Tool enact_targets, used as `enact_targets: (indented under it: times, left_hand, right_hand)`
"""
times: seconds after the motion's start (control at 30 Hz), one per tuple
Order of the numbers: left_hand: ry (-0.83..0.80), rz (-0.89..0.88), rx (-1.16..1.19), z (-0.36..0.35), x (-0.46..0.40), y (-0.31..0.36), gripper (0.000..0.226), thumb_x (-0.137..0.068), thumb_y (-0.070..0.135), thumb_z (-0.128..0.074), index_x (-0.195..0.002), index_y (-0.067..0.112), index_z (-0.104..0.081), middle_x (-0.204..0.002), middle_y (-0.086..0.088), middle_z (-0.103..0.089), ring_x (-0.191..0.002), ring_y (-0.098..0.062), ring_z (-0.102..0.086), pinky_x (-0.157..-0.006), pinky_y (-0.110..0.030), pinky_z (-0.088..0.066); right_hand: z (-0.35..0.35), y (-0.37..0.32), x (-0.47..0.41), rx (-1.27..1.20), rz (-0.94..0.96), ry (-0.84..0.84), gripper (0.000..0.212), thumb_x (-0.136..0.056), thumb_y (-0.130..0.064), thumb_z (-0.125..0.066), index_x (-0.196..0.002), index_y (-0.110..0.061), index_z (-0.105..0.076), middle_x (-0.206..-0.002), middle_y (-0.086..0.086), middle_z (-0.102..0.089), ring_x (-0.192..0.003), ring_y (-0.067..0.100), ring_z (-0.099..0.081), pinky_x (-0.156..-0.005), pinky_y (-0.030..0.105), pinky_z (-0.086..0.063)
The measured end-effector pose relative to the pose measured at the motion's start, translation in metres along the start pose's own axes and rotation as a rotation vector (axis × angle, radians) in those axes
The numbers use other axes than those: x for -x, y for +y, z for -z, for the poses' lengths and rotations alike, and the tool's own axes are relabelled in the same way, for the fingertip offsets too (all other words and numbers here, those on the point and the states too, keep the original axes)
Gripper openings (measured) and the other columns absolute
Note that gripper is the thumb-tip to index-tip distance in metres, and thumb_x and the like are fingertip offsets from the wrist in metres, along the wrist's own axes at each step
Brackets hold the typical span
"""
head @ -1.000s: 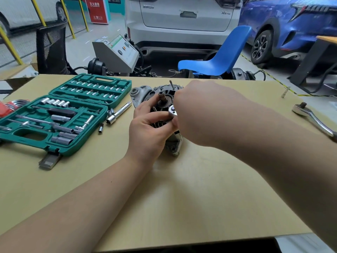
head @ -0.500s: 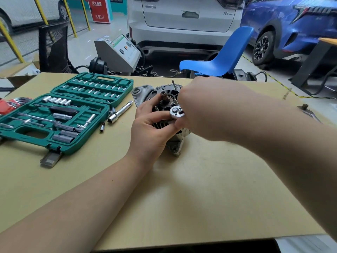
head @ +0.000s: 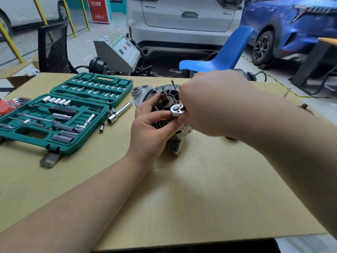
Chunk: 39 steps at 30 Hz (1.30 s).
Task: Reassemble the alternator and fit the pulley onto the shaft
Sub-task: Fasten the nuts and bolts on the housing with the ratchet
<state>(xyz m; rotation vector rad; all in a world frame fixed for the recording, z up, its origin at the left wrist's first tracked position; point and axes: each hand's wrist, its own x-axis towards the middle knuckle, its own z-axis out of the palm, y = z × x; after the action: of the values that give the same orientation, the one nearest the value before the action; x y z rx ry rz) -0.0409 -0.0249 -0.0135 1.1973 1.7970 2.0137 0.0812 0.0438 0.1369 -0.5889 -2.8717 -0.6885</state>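
Note:
The grey and black alternator [head: 144,93] stands on the wooden table, its bare shaft [head: 162,96] pointing up with no pulley on it. My left hand [head: 149,128] grips the alternator's near side, thumb across the housing. My right hand [head: 209,105] holds a small chrome ratchet [head: 177,110], whose round head sits on the front face just right of the shaft. The ratchet's handle is hidden inside my right hand. No pulley is visible.
An open green socket case [head: 60,114] lies at the left, with a loose extension bar [head: 120,112] and small sockets [head: 101,128] beside it. Red hex keys [head: 7,106] sit at the far left edge. A blue chair [head: 220,59], a tester box and parked cars stand beyond the table.
The ratchet head has come out from under my right hand and now shows beside the shaft. My right hand shifted slightly right; the left hand keeps its grip.

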Motion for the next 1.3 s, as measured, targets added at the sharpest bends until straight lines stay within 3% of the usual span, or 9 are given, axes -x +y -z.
enact_targets:
  times: [0.13, 0.43, 0.5, 0.57, 0.7, 1.0, 1.07, 1.17, 1.3]
  left_hand:
    - [0.009, 0.017, -0.031, 0.001, -0.001, -0.005, 0.034, -0.075, 0.047, -0.089, -0.102, 0.027, -0.088, -0.152, 0.014, -0.061, -0.151, -0.005, -0.042, -0.124, -0.05, -0.039]
    - [-0.029, 0.027, 0.034, -0.001, -0.001, 0.001, 0.022, -0.079, 0.039, -0.092, -0.1, 0.041, -0.086, -0.151, 0.017, -0.059, -0.149, -0.006, -0.042, -0.124, -0.047, -0.039]
    - [-0.038, 0.036, 0.015, 0.0, 0.0, 0.002, 0.023, -0.081, 0.035, -0.092, -0.103, 0.038, -0.087, -0.152, 0.017, -0.058, -0.149, -0.003, -0.04, -0.126, -0.046, -0.037]
    - [-0.041, 0.038, -0.012, 0.001, 0.0, 0.001, 0.023, -0.084, 0.03, -0.092, -0.107, 0.032, -0.088, -0.153, 0.016, -0.057, -0.149, -0.003, -0.04, -0.126, -0.046, -0.037]
    - [-0.02, 0.031, -0.038, 0.002, 0.001, 0.003, 0.035, -0.076, 0.048, -0.086, -0.106, 0.029, -0.087, -0.153, 0.018, -0.057, -0.15, -0.002, -0.04, -0.127, -0.044, -0.035]
    - [-0.057, 0.03, 0.005, 0.001, 0.0, 0.004, 0.028, -0.077, 0.046, -0.085, -0.104, 0.04, -0.086, -0.151, 0.022, -0.057, -0.149, -0.002, -0.039, -0.127, -0.045, -0.035]
    - [-0.062, 0.023, -0.003, 0.001, 0.0, 0.004, 0.03, -0.078, 0.047, -0.085, -0.106, 0.038, -0.087, -0.151, 0.023, -0.056, -0.149, -0.001, -0.038, -0.127, -0.043, -0.035]
    - [-0.049, 0.01, -0.054, 0.002, 0.0, 0.002, 0.03, -0.078, 0.049, -0.084, -0.104, 0.033, -0.088, -0.15, 0.026, -0.054, -0.149, 0.001, -0.037, -0.126, -0.036, -0.032]
    - [-0.043, 0.037, -0.058, 0.002, -0.001, 0.003, 0.022, -0.079, 0.044, -0.086, -0.1, 0.036, -0.086, -0.157, 0.013, -0.056, -0.153, -0.006, -0.036, -0.127, -0.048, -0.032]
  right_hand:
    - [-0.005, -0.016, 0.004, -0.113, -0.019, 0.013, 0.054, -0.09, -0.035, -0.07, -0.058, -0.024, -0.028, -0.062, -0.005, -0.035, -0.05, 0.011, -0.031, -0.045, 0.023, -0.021]
    - [0.003, 0.005, -0.012, 0.017, 0.088, -0.114, 0.038, -0.092, -0.023, -0.068, -0.068, -0.025, -0.038, -0.072, -0.003, -0.041, -0.059, 0.018, -0.044, -0.051, 0.028, -0.029]
    - [0.005, 0.011, -0.012, 0.032, 0.109, -0.144, 0.025, -0.095, -0.029, -0.066, -0.077, -0.027, -0.049, -0.075, -0.004, -0.046, -0.066, 0.02, -0.051, -0.052, 0.029, -0.033]
    - [0.003, 0.01, -0.008, 0.028, 0.091, -0.11, 0.03, -0.097, -0.036, -0.063, -0.075, -0.026, -0.047, -0.075, -0.003, -0.044, -0.061, 0.02, -0.049, -0.05, 0.028, -0.03]
    - [-0.002, -0.004, 0.0, 0.001, 0.068, -0.03, 0.049, -0.096, -0.04, -0.061, -0.063, -0.024, -0.03, -0.066, -0.006, -0.036, -0.051, 0.009, -0.032, -0.045, 0.025, -0.018]
    - [0.003, 0.004, -0.01, 0.016, 0.06, -0.102, 0.032, -0.085, -0.015, -0.066, -0.07, -0.026, -0.04, -0.073, -0.004, -0.041, -0.056, 0.015, -0.04, -0.048, 0.026, -0.024]
    - [0.005, 0.007, -0.01, 0.049, 0.064, -0.12, 0.028, -0.088, -0.02, -0.067, -0.074, -0.028, -0.045, -0.074, -0.005, -0.042, -0.055, 0.015, -0.041, -0.047, 0.026, -0.026]
    - [0.002, 0.003, -0.004, 0.042, 0.065, -0.05, 0.045, -0.091, -0.038, -0.069, -0.064, -0.025, -0.035, -0.069, -0.003, -0.039, -0.052, 0.015, -0.038, -0.046, 0.025, -0.022]
    - [-0.001, -0.011, -0.003, -0.11, 0.034, -0.071, 0.049, -0.092, -0.04, -0.066, -0.06, -0.023, -0.034, -0.065, 0.0, -0.039, -0.052, 0.013, -0.038, -0.046, 0.025, -0.021]
